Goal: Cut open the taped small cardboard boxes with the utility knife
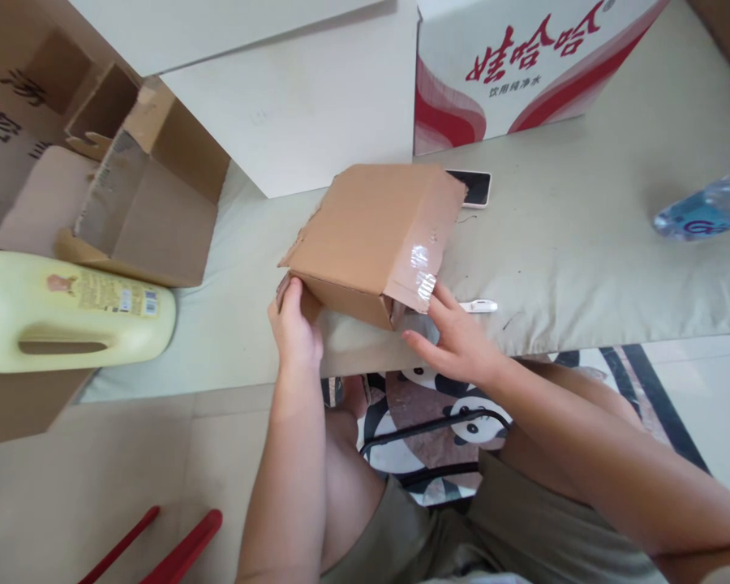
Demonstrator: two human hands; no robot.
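A brown cardboard box (365,227) sits on the cloth-covered surface in front of me, with torn edges on its side flaps and shiny tape on the right flap. My left hand (295,324) grips its near left corner, thumb on the front and fingers mostly hidden behind the flap. At the near right corner, my right hand (453,337) touches the taped flap with its fingertips; its thumb is held apart. Just behind those fingers lies a small white tool (479,306), partly covered. A phone (478,188) pokes out from behind the box's far right corner.
White cartons (316,105) and a red-and-white printed carton (523,73) stand at the back. To the left are an opened cardboard box (158,195) and a pale yellow jug (127,324) lying down. A plastic bottle (706,207) lies at the right. Red bars (182,551) show at lower left.
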